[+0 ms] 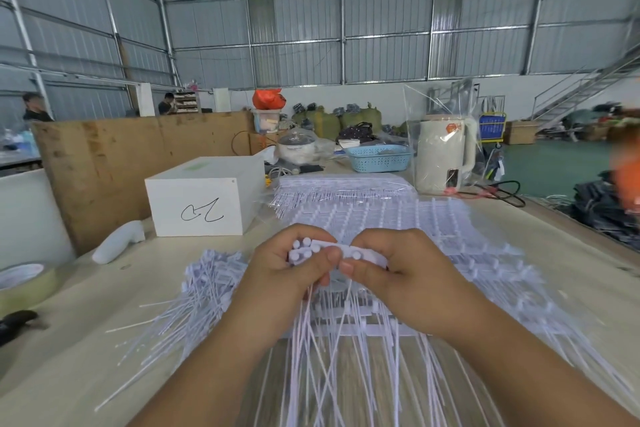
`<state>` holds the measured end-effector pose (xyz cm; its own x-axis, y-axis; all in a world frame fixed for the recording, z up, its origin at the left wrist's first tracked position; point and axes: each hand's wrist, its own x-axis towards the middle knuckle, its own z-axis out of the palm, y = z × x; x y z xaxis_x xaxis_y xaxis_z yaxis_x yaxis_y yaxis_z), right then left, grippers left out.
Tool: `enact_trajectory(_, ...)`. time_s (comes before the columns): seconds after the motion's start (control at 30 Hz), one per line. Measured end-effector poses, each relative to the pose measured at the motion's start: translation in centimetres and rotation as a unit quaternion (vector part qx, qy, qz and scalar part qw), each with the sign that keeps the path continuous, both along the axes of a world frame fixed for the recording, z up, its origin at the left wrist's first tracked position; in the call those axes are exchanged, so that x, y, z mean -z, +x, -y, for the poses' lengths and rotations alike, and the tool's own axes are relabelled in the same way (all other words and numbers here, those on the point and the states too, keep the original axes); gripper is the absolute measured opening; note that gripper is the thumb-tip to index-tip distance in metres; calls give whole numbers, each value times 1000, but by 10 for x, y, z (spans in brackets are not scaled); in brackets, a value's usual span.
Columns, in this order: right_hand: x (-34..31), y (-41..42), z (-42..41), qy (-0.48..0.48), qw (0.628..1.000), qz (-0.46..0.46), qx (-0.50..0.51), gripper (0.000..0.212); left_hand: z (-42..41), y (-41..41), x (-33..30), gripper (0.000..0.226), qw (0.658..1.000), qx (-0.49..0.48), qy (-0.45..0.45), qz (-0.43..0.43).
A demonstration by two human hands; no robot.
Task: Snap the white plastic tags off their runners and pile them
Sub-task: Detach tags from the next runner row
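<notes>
My left hand [287, 274] grips a bundle of white plastic tags [304, 251], their round heads sticking up above my fingers and their thin tails hanging down. My right hand [398, 274] pinches the flat head of a tag strip [363, 253] right beside the bundle, thumbs nearly touching. Under my hands lie sheets of tags on their runners [398, 218], spread across the table. To the left a loose pile of separated tags [204, 288] fans out on the wood.
A white box [204, 198] with a black scribble stands at the back left, a white handle-shaped object [119, 244] beside it. A tape roll [24, 282] sits at the left edge. Behind are a blue basket [379, 158], a bagged kettle [445, 152] and a brown board wall [104, 163].
</notes>
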<state>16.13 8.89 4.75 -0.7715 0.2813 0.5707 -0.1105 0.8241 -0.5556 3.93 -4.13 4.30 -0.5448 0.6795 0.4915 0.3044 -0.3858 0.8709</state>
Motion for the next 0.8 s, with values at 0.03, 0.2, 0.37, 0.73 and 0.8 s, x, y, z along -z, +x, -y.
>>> enact_trajectory(0.03,0,-1,1,-6,1000,-11,6,24,-1,1,0,16,1000,0,8,12)
enact_trajectory(0.2,3,-9,16,-75,995,-59,1,26,-6,7,1,4,995,0,51,86)
enact_trajectory(0.37,-8,-8,4,-256,939,-194,119,34,-8,7,2,18,981,-48,87,165)
enact_trajectory(0.73,9,-7,11,8,999,26,-26,41,-6,5,5,18,995,9,-28,98)
enact_trajectory(0.8,9,-6,11,21,999,25,-9,50,-4,5,5,15,993,41,-37,103)
